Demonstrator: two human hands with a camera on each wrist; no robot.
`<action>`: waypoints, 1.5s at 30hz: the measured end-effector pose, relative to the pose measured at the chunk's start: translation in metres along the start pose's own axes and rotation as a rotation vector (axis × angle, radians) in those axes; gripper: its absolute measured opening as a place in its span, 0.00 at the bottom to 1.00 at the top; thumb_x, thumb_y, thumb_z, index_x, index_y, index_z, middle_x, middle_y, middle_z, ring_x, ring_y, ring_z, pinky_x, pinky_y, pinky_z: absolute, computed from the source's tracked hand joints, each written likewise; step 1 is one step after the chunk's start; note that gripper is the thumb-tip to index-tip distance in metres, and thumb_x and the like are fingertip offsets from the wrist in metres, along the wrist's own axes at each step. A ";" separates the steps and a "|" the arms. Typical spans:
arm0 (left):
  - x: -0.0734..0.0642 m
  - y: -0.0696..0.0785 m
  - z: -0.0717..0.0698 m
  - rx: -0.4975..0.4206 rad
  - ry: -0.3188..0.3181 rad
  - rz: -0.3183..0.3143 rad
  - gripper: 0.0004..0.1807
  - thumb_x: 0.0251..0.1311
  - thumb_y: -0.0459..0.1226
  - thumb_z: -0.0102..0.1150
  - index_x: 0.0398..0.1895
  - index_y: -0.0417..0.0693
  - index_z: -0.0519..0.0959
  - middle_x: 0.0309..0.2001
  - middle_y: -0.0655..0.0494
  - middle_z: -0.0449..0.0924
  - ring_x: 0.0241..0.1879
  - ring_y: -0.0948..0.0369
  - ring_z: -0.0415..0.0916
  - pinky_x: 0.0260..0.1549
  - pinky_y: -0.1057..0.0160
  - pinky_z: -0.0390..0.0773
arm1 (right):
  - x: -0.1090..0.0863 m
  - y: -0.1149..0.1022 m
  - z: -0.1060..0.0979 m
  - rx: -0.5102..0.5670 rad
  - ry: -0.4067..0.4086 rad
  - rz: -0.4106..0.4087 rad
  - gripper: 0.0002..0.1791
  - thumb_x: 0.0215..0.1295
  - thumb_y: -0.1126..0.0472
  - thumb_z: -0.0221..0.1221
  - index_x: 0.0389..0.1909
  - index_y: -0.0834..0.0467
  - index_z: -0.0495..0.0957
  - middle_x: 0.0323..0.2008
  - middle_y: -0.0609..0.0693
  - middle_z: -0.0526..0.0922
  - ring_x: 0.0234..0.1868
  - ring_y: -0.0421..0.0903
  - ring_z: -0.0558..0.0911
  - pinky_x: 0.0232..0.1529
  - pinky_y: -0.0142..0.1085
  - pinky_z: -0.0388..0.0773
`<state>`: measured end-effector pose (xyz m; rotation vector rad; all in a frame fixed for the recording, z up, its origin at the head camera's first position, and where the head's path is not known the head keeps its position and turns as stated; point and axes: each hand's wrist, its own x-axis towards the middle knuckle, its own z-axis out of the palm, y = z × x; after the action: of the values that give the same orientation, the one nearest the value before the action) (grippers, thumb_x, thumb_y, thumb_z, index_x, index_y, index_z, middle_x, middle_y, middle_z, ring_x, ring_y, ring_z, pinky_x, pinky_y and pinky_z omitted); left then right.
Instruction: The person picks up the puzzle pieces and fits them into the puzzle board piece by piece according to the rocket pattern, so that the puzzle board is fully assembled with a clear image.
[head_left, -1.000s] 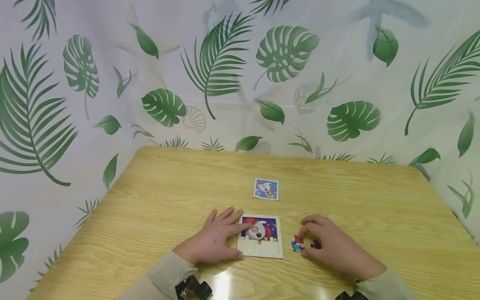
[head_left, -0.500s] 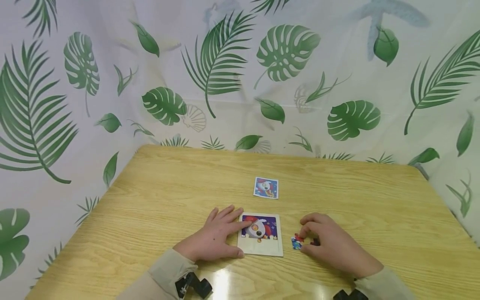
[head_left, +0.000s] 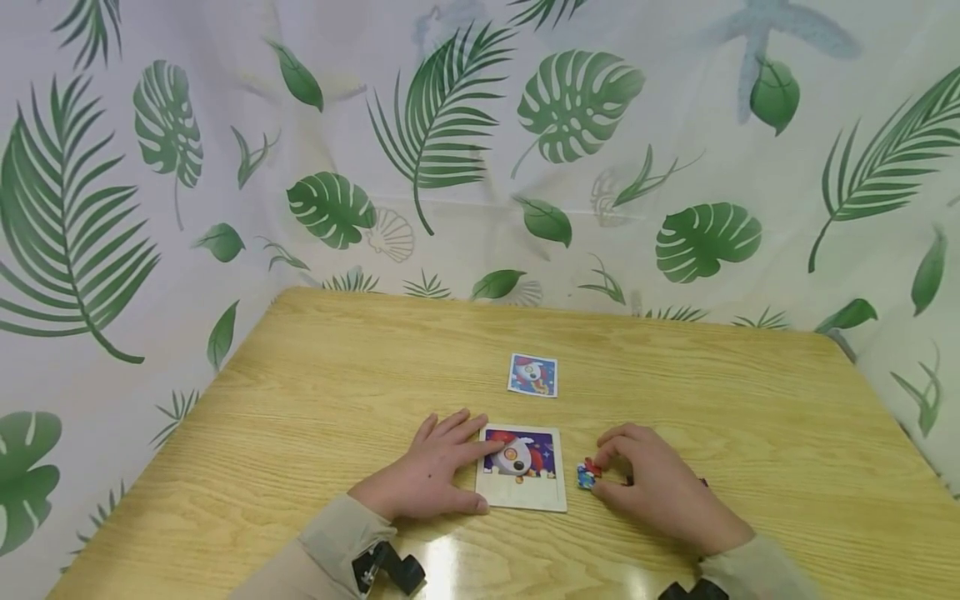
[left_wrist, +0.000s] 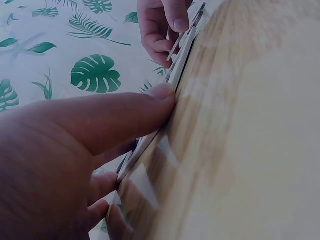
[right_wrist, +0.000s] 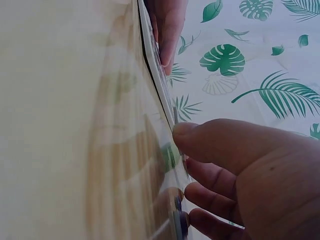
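Observation:
A square jigsaw puzzle board (head_left: 521, 493) lies on the table, its upper half filled with a cartoon rocket picture, its lower half bare wood. My left hand (head_left: 435, 471) rests on its left side, fingers spread, index finger on the picture, thumb by the lower left corner. Just right of the board, my right hand (head_left: 656, 483) pinches a small blue and red puzzle piece (head_left: 587, 475) between thumb and fingers. That piece appears edge-on and tilted in the left wrist view. Other dark pieces (right_wrist: 178, 220) lie beneath the right hand, mostly hidden in the head view.
Beyond the board lies a small picture card (head_left: 533, 375) with a similar rocket. The wood-grain table (head_left: 360, 358) reaches back to a white cloth (head_left: 465, 183) printed with green leaves, which also hangs at both sides.
My right hand has shifted slightly left with the blue and red puzzle piece, nearer the board. A bit of another piece now shows right of that hand. The left hand stays put.

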<state>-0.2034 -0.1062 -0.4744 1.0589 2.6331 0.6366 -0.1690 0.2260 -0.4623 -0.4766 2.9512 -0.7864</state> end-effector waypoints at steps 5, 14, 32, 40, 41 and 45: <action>0.001 0.000 0.001 0.004 0.000 0.004 0.44 0.58 0.58 0.67 0.78 0.64 0.64 0.81 0.54 0.48 0.80 0.50 0.36 0.72 0.37 0.31 | 0.002 -0.004 0.006 0.027 0.025 -0.042 0.10 0.57 0.52 0.73 0.33 0.44 0.80 0.56 0.49 0.78 0.63 0.58 0.72 0.65 0.58 0.68; 0.001 0.000 0.000 0.011 -0.015 -0.008 0.44 0.59 0.59 0.66 0.78 0.65 0.62 0.81 0.56 0.45 0.80 0.51 0.35 0.72 0.38 0.30 | 0.012 -0.027 0.020 0.055 0.015 -0.132 0.11 0.57 0.53 0.74 0.32 0.43 0.79 0.56 0.48 0.76 0.62 0.55 0.71 0.65 0.56 0.68; -0.001 -0.001 -0.001 -0.004 -0.008 0.007 0.44 0.60 0.60 0.64 0.78 0.61 0.63 0.81 0.54 0.46 0.80 0.50 0.35 0.71 0.36 0.31 | 0.033 -0.075 0.052 0.021 0.025 -0.217 0.11 0.54 0.51 0.74 0.31 0.45 0.80 0.53 0.46 0.76 0.69 0.53 0.67 0.70 0.53 0.63; -0.001 -0.002 -0.001 0.003 -0.006 -0.002 0.41 0.64 0.61 0.60 0.78 0.61 0.63 0.81 0.54 0.46 0.80 0.50 0.35 0.72 0.37 0.30 | 0.031 -0.076 0.054 0.041 0.028 -0.249 0.12 0.56 0.51 0.74 0.34 0.46 0.80 0.55 0.47 0.75 0.61 0.51 0.71 0.65 0.52 0.68; 0.000 -0.002 -0.001 0.003 -0.008 -0.008 0.41 0.64 0.61 0.59 0.78 0.62 0.63 0.81 0.54 0.46 0.80 0.50 0.35 0.72 0.38 0.30 | 0.029 -0.075 0.054 0.051 0.020 -0.249 0.11 0.57 0.51 0.73 0.35 0.46 0.81 0.55 0.47 0.75 0.61 0.50 0.71 0.64 0.52 0.69; 0.000 -0.001 -0.001 0.005 -0.018 -0.021 0.39 0.66 0.60 0.56 0.78 0.63 0.62 0.81 0.55 0.46 0.80 0.51 0.34 0.72 0.38 0.29 | 0.025 -0.070 0.051 0.077 -0.033 -0.250 0.12 0.61 0.51 0.70 0.44 0.46 0.85 0.59 0.46 0.75 0.64 0.48 0.69 0.65 0.53 0.68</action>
<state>-0.2044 -0.1068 -0.4745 1.0329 2.6283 0.6133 -0.1662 0.1361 -0.4716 -0.8555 2.8532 -0.9010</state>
